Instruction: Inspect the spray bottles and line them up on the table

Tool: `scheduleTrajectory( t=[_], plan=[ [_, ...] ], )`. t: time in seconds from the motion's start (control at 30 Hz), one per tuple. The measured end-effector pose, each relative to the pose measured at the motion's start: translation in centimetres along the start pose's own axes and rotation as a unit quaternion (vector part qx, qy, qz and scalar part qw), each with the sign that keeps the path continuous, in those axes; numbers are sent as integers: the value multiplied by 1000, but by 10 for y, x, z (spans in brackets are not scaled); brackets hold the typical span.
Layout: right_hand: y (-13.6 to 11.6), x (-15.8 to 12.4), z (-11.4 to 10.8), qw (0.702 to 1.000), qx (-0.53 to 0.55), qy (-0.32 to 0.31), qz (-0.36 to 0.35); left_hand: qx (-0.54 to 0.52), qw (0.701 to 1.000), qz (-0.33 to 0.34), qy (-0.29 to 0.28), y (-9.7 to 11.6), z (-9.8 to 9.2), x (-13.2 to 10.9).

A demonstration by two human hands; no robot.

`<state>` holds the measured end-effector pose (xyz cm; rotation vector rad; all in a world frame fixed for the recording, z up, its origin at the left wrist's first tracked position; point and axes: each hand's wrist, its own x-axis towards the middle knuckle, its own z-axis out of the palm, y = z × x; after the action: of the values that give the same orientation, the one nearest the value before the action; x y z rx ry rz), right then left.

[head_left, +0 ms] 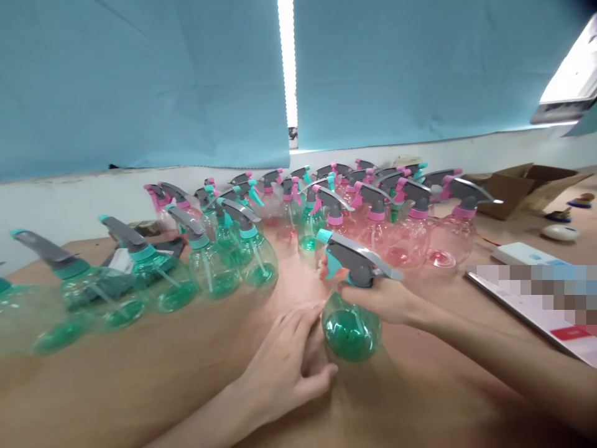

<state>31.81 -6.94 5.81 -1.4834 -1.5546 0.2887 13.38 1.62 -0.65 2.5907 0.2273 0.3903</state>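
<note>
Green, see-through, round-bellied spray bottle (352, 333) is nearly upright, neck wrapped by the curled fingers of the right hand (380, 298), belly just right of the left hand (289, 354), whose thumb is spread.

On my feed I see a green bottle (352, 333) with grey-and-turquoise sprayer (357, 260) toward the tabletop's (177, 361) near edge, pink bottles (405, 247) toward its far edge, blue curtains (140, 81) beyond.

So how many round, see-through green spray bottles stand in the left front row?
5: one turquoise-collared bottle cut off at the left edge, then a second, third, fourth and fifth going rightward. More green bottles behind are partly hidden; the right hand holds another bottle.
</note>
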Motion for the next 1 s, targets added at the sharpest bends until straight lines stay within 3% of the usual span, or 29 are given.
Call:
scheduleTrajectory(
  t=[0.17, 0.5, 0.83, 1.0],
  plan=[
    [-1, -4, 0, 998, 41, 8, 55, 25, 1000, 12, 7, 0, 2, 0],
    [7, -5, 4, 996, 75, 20, 41, 106, 994, 4, 14, -3, 8, 1],
    [1, -6, 3, 997, 43, 23, 57, 122, 993, -4, 3, -3, 8, 1],
    [0, -2, 3, 996, 79, 9, 26, 129, 992, -9, -8, -2, 6, 2]
  ],
)
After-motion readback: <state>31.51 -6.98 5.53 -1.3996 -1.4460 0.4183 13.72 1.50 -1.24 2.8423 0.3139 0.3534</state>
